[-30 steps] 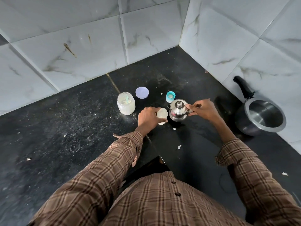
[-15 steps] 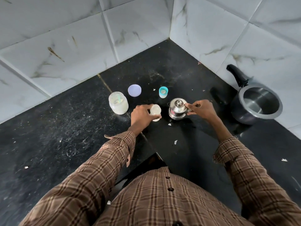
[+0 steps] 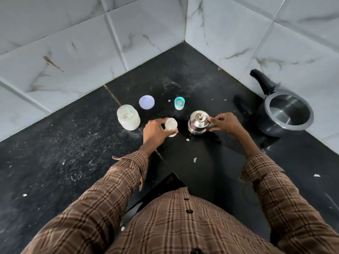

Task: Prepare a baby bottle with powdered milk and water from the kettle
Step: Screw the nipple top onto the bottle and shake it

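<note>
While I am standing at the inner corner of a black stone countertop [image 3: 77, 143], looking down over my plaid sleeves, my left hand [image 3: 156, 132] is wrapping its fingers and thumb around a small baby bottle [image 3: 171, 125], which is standing upright and uncapped near the middle of the counter. My right hand [image 3: 224, 123] is closing its fingertips on the handle side of a small steel kettle [image 3: 198, 124], which is sitting with its lid on just beside the bottle, on its right. Behind the bottle, toward the tiled back wall, an open glass jar of milk powder [image 3: 128, 117] is standing with a pale scoop in it, its lilac lid [image 3: 146, 102] lying near it, and a small teal bottle cap [image 3: 179, 103] is resting beyond the kettle. A dark pressure cooker pot [image 3: 286, 114] is sitting at the right edge against the wall. I am judging the bottle to be light, smooth plastic that could tip or slide easily, so I am gripping it around its body to steady it. The kettle looks rigid and heavier if full, possibly hot, so I am taking it by the handle only. I cannot tell how much powder is already in the bottle.
</note>
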